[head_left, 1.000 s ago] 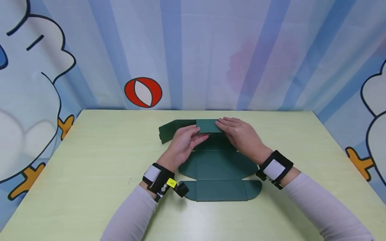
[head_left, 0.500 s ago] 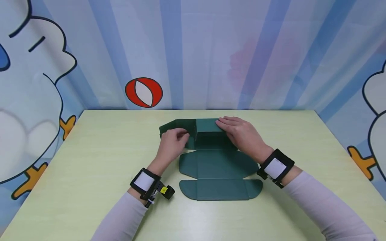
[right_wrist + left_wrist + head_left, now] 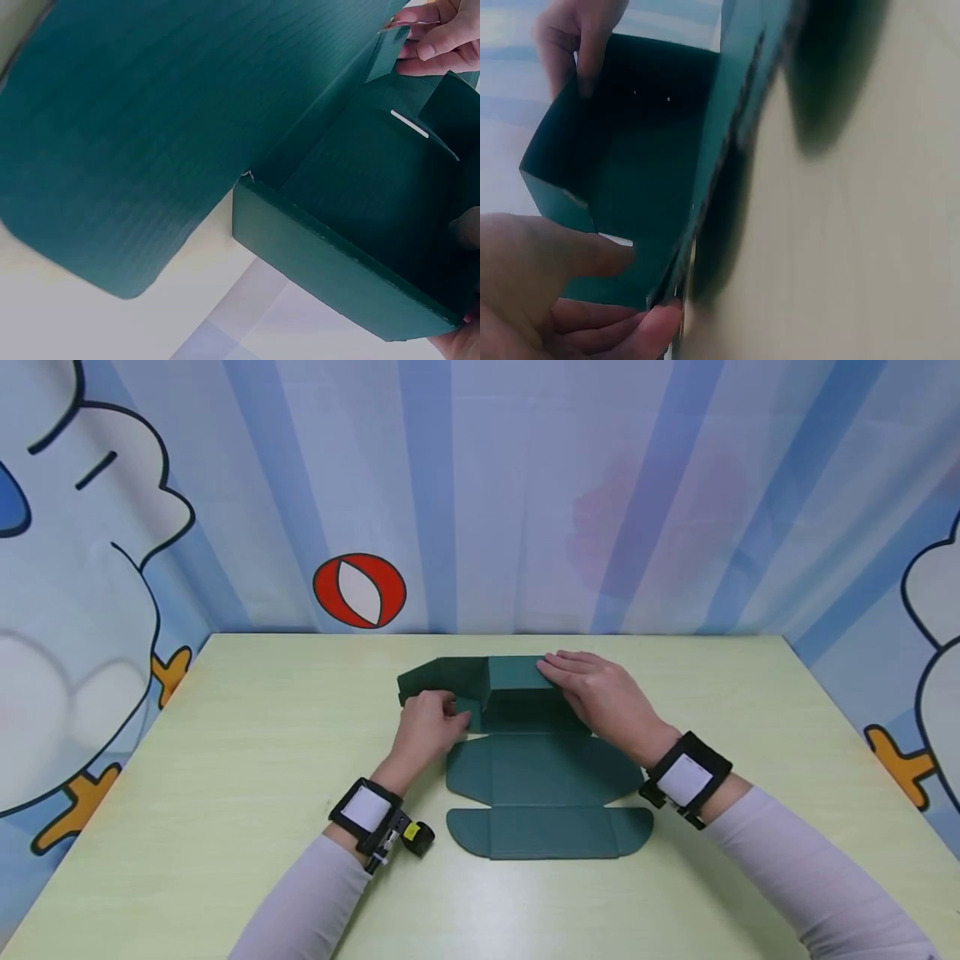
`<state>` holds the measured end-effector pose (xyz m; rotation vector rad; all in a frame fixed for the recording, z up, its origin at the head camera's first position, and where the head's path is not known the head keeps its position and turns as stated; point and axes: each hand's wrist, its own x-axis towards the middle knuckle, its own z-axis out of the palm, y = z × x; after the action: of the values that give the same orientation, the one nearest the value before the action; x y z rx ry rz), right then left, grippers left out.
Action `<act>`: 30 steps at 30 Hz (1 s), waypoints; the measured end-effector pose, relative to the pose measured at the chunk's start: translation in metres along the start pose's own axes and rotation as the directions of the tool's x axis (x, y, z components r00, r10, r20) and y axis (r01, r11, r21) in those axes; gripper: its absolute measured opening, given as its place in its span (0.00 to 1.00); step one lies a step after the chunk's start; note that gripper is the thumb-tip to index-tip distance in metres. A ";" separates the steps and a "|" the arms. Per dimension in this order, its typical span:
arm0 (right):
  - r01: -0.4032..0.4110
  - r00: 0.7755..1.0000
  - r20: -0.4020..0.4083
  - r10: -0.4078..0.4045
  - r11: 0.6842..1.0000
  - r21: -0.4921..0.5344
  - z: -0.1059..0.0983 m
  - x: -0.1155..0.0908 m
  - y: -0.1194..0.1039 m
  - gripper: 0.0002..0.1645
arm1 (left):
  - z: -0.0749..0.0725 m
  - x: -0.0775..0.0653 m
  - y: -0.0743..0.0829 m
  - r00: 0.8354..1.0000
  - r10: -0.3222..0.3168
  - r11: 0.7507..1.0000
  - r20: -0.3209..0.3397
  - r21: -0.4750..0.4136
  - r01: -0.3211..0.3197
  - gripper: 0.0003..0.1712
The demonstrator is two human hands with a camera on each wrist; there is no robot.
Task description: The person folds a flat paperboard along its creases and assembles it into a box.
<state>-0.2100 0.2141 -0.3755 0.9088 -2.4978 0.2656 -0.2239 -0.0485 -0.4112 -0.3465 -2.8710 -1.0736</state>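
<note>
A dark green cardboard box [image 3: 547,768], partly folded, lies on the table. Its far end stands up as walls, while the near panels with rounded flaps are flat. My right hand [image 3: 611,702] grips the raised wall at the far right corner; in the right wrist view its thumb [image 3: 466,229] is on the inner side. At the left end, my left hand [image 3: 431,727] has curled fingers around a small side flap [image 3: 468,714]. The left wrist view shows the left thumb [image 3: 592,255] over the box's inside and a fingertip at the flap's edge.
A pale wooden table [image 3: 262,760] bears the box. Behind it hangs a blue striped curtain [image 3: 510,510] with cartoon figures and a red and white ball printed on it. Both wrists carry black straps with small cameras.
My left hand has left the upper front edge of the raised wall and moved left and slightly down to the side flap. The right hand has stayed on its corner.
</note>
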 end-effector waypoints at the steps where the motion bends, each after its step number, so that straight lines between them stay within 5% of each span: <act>1: 0.000 1.000 -0.001 0.000 1.000 0.000 0.000 0.000 0.000 0.25 | 0.000 0.000 0.001 1.000 0.006 1.000 0.007 0.002 -0.006 0.10; 10: -0.007 1.000 0.006 0.007 1.000 -0.003 0.001 0.000 0.002 0.25 | 0.000 0.001 0.008 1.000 0.016 0.990 -0.015 -0.140 -0.018 0.27; 22: -0.018 1.000 0.022 0.018 1.000 -0.004 -0.001 0.000 0.000 0.25 | 0.009 0.004 0.012 0.999 0.005 0.949 0.051 -0.314 0.011 0.25; 30: -0.023 0.999 0.033 0.023 1.000 -0.010 -0.001 0.001 0.000 0.26 | 0.014 0.013 0.005 0.986 0.056 0.958 0.159 -0.286 -0.009 0.13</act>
<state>-0.2098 0.2141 -0.3743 0.8881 -2.5393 0.2482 -0.2350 -0.0332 -0.4166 -0.5196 -2.8351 -1.5256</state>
